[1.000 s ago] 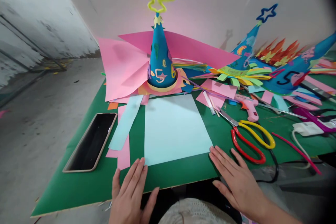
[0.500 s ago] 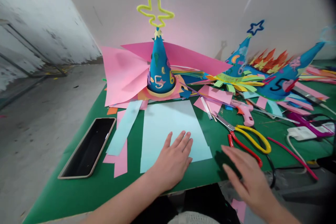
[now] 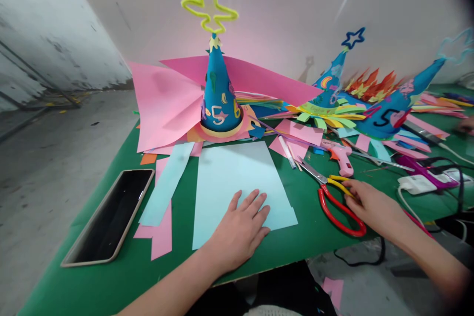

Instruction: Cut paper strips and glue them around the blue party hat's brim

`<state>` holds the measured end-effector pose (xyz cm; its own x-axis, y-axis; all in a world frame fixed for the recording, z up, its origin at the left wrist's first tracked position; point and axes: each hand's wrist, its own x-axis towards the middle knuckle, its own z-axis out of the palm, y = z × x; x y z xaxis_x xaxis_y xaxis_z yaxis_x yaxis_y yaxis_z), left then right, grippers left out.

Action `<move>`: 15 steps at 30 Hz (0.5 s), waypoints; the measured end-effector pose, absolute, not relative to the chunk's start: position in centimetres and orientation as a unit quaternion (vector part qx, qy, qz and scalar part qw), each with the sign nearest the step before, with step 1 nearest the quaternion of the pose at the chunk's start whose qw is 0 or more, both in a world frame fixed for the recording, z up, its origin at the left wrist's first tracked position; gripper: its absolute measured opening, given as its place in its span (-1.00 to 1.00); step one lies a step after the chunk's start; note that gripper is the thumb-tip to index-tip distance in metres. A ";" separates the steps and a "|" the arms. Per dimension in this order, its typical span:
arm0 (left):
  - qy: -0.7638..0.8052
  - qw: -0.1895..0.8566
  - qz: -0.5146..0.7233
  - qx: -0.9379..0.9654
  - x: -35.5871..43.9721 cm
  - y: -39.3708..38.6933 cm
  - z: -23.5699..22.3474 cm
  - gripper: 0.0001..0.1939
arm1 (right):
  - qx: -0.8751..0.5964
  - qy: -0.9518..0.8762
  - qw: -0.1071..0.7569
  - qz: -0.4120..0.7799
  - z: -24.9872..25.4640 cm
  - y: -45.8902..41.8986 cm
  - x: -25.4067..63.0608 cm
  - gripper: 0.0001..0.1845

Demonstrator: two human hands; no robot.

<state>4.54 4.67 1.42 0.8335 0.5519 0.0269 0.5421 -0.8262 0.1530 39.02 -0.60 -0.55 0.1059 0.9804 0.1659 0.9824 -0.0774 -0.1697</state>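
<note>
My left hand (image 3: 242,227) lies flat with fingers spread on a light blue sheet of paper (image 3: 229,173) near the table's front edge. At the right, my right hand (image 3: 372,205) has its fingers closed round the yellow handle of a pair of scissors (image 3: 326,185). The scissors rest on the table with their blades pointing to the back left and the red handle loop towards me. A pink glue gun (image 3: 341,157) lies just beyond them. Behind the paper stands a blue cone hat (image 3: 221,94) with numbers and a yellow pipe-cleaner shape on top.
A phone (image 3: 111,217) lies at the left beside light blue and pink paper strips (image 3: 162,237). More decorated cone hats (image 3: 388,116) and paper scraps fill the back right. A purple power strip (image 3: 416,170) with cables sits at the right. Another person's hand (image 3: 467,125) shows at the right edge.
My right hand has moved from the table's front edge to the scissors and taken hold of the yellow handle; the handles have shifted slightly. My left hand stays on the paper.
</note>
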 end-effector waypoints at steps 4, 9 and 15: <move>0.290 0.113 0.031 0.950 4.7 4.8 1.8 -0.69 | -0.741 -0.660 0.126 -0.001 -0.5 -0.9 39.5 -0.72; 0.302 0.187 0.035 0.934 5.2 5.0 2.8 -0.82 | -0.746 -0.646 0.158 0.011 1.9 -3.1 38.5 -0.70; 0.355 0.214 0.026 0.910 6.3 5.0 3.3 -0.64 | -0.671 -0.688 0.174 0.214 4.1 -4.4 36.6 -0.73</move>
